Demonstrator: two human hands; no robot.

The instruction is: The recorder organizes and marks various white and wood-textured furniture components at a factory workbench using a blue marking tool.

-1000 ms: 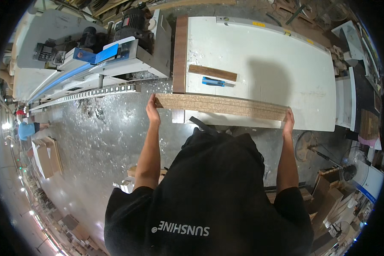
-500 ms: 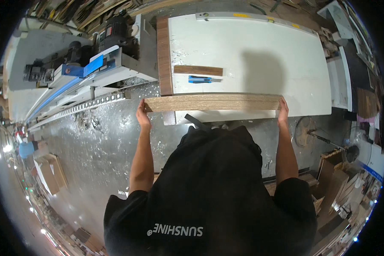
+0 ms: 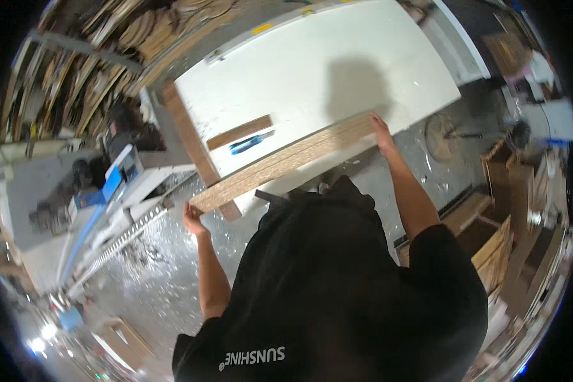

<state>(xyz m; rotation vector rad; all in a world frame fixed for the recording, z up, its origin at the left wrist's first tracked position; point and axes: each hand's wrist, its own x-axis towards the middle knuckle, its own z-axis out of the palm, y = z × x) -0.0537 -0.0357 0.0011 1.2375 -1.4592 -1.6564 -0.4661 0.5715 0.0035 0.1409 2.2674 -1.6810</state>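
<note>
A stack of light wood-grain strips [image 3: 286,162] lies along the near edge of a white-topped worktable [image 3: 267,83], slanting up to the right. My left hand [image 3: 194,218] is closed on its left end, which juts past the table's brown border board [image 3: 188,130]. At the opposite end, my right hand [image 3: 382,135] grips the strips with fingers against the end. Just beyond the stack lie a blue utility knife [image 3: 247,145] and a short dark wood strip [image 3: 239,132]. Fingertips are partly hidden behind the wood.
A spirit level [image 3: 261,28] runs along the table's far edge. To the left stands a machine with a blue-trimmed rail [image 3: 92,223]; board offcuts [image 3: 76,76] are stacked behind it. A floor fan [image 3: 442,137] stands at the right, near wooden crates [image 3: 484,235]. Debris litters the floor [image 3: 153,254].
My view has turned to the right, so table and strips now appear slanted, left end lower. Both hands keep hold of the strips' ends. Knife and short strip stay on the table.
</note>
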